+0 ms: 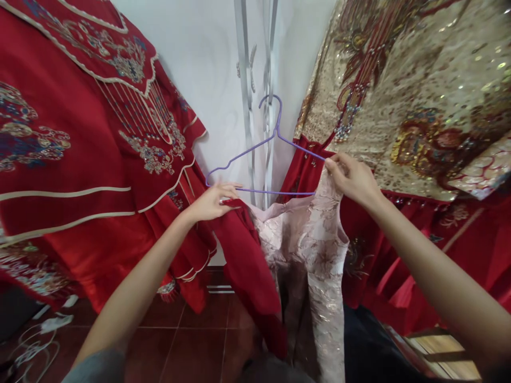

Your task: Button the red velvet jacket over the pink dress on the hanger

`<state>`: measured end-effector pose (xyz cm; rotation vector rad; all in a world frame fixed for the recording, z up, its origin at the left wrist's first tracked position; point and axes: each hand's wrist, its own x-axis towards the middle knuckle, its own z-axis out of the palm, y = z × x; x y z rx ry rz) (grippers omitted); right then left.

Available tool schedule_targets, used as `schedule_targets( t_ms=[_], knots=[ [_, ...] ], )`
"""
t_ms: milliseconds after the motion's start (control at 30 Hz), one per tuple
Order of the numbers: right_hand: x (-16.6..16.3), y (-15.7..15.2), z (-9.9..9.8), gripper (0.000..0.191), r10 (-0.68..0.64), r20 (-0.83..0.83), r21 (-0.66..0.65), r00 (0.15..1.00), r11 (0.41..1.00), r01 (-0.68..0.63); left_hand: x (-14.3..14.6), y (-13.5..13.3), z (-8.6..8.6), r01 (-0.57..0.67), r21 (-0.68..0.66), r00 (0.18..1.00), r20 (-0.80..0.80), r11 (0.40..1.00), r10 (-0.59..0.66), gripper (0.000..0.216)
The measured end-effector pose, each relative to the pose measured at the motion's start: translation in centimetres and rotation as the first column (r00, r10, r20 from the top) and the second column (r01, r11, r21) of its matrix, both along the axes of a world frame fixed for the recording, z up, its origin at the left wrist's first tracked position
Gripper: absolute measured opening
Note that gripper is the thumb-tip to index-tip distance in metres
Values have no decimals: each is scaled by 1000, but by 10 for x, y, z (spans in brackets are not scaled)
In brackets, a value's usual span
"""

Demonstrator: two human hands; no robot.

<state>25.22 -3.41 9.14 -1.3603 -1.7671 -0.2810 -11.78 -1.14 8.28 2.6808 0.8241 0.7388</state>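
Note:
A purple wire hanger [259, 159] hangs in mid-air before a white wall. My left hand [211, 202] is closed on the red part of a garment [247, 266] just under the hanger's bottom bar, near its left end. My right hand [351, 178] pinches the pale pink brocade shoulder of the same garment [319, 250] against the hanger's right arm. The garment droops down between my arms toward the floor.
A red embroidered robe [80, 159] hangs on the left. A gold sequined robe over red fabric [419, 106] hangs on the right. A metal stand [247, 106] rises behind the hanger. White cables [43, 330] lie on the dark red tile floor.

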Motion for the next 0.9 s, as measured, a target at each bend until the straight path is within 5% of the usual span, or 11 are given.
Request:
schedule_targets(
  t_ms=[167, 333, 567, 900],
  knots=[
    [5, -2, 9, 41, -50, 36, 10, 998, 999, 49, -50, -3, -2, -238, 88, 953, 214, 967, 215, 20],
    [5, 1, 9, 47, -10, 40, -2, 999, 1000, 10, -81, -1, -15, -394, 16, 872, 321, 919, 369, 29],
    [6, 3, 8, 46, 12, 60, 48, 998, 999, -15, -91, 8, -16, -390, -28, 870, 315, 920, 378, 38],
    [8, 8, 2, 47, -67, 142, 187, 988, 982, 40, -90, 10, 16, -287, -47, 939, 184, 957, 290, 33]
  ],
)
